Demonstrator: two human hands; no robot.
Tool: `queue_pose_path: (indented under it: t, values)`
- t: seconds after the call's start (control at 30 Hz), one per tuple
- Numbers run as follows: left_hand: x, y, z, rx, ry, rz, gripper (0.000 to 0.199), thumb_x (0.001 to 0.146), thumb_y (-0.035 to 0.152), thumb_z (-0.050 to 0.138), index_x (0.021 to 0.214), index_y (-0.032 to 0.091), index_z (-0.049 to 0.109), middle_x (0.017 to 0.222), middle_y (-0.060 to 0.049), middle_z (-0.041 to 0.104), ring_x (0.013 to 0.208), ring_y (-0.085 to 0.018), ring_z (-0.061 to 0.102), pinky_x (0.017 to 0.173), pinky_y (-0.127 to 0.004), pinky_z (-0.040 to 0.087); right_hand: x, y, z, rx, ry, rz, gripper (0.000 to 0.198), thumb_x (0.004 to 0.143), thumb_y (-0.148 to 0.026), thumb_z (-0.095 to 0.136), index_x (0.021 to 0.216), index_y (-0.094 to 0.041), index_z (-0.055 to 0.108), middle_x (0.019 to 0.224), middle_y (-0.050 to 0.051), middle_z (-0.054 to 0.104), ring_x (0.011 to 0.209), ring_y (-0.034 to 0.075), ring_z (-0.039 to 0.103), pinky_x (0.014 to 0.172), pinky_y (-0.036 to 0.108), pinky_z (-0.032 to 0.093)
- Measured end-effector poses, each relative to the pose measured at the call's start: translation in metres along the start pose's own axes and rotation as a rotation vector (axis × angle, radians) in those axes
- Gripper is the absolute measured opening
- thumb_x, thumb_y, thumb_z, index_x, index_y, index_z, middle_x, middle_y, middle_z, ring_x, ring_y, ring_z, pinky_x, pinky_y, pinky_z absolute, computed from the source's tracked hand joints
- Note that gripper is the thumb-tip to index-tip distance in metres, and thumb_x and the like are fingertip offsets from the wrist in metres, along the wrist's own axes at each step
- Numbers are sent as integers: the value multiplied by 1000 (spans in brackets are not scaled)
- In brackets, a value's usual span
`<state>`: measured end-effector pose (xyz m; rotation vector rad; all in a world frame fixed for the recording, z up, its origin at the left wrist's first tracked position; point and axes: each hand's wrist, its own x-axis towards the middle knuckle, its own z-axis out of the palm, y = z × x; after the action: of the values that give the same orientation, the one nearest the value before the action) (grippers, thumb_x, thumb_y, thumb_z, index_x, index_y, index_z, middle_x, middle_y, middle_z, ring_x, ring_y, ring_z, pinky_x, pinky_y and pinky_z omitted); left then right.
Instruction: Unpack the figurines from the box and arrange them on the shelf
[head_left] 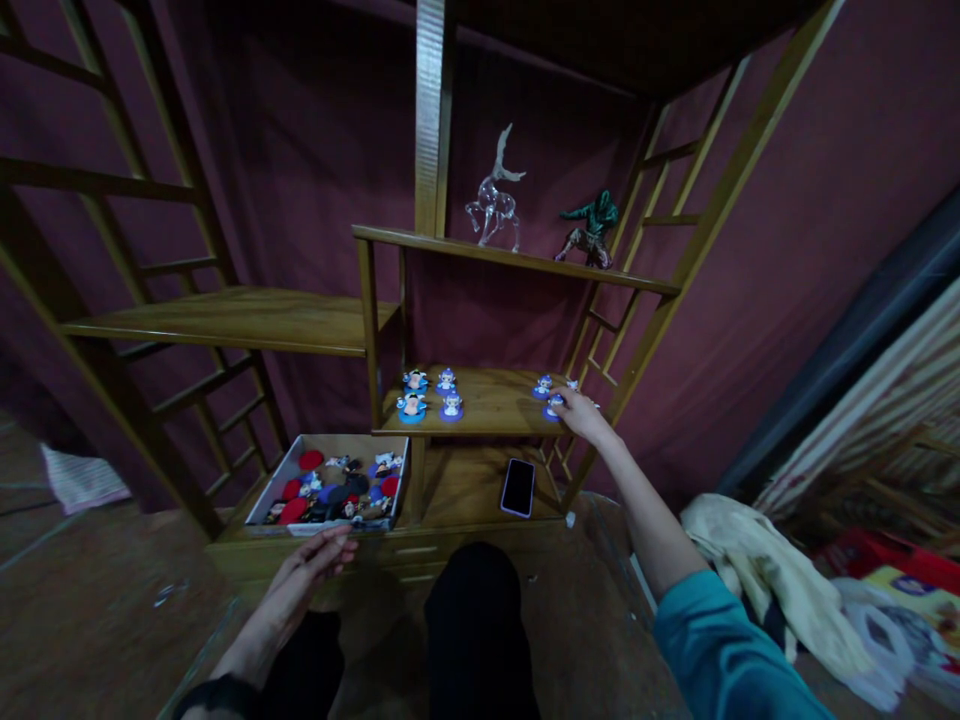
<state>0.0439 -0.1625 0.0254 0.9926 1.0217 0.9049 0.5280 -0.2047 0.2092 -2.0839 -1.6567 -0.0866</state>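
Observation:
My right hand (pixel 581 413) reaches to the right end of the middle shelf, its fingertips closed on a small white-and-purple figurine (pixel 553 406) with a round purple base. Just behind it stands a similar figurine (pixel 543 386); others at that end are partly covered by my hand. Toward the shelf's left end are two purple-based figurines (pixel 451 405) and two blue-based figurines (pixel 412 405). In front of the cardboard box (pixel 259 503), my left hand (pixel 324 555) is held palm inward with fingers stretched out and nothing in them. Inside the box lie several figurines, with red, blue and black bases.
A phone (pixel 517 487) lies on the lower shelf board (pixel 457 485). Higher up stand a clear deer figure (pixel 495 200) and a green-cloaked figure (pixel 592 230). Wooden lattice sides frame the shelf unit. Cloth (pixel 757 570) and plastic bags (pixel 874 640) lie on the right.

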Motion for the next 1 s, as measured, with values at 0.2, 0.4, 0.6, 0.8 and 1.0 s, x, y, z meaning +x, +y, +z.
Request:
queue_pose_path:
  t: [0.2,0.4,0.6,0.8,1.0]
  values:
    - [1,-3,-5,-1,-12,1,51,61,34,74,106,13,60,91,-11,67,77,-18,63,67,-25,49,-2,4,-7,39,-46,-23,34,79,-20,50,112,-24,57,87,4,66,79,17,59,73,26,42]
    - [2,-3,-5,-19,-6,11,52,58,34,76,104,13,61,90,-10,67,76,-18,63,66,-26,49,-4,2,-9,73,-58,-24,36,77,-21,52,113,-24,57,84,2,66,75,16,60,72,27,45]
    - [-5,4,-1,-7,15,6,52,58,35,76,104,14,62,89,-10,68,76,-18,63,66,-26,49,-20,2,-27,129,121,-45,39,79,-23,50,117,-25,52,105,5,64,91,17,61,84,31,45]
    - [-6,8,-1,-1,6,-4,51,57,35,76,101,14,63,88,-9,68,76,-18,63,66,-26,48,-46,5,-32,142,222,62,30,79,-23,49,107,-21,58,95,5,67,86,17,63,81,31,47]
    - [-9,10,1,-1,28,6,52,53,38,77,97,14,66,87,-10,68,75,-20,63,66,-28,48,-53,1,-1,139,142,127,28,79,-26,52,106,-23,57,95,3,67,86,16,63,79,30,48]
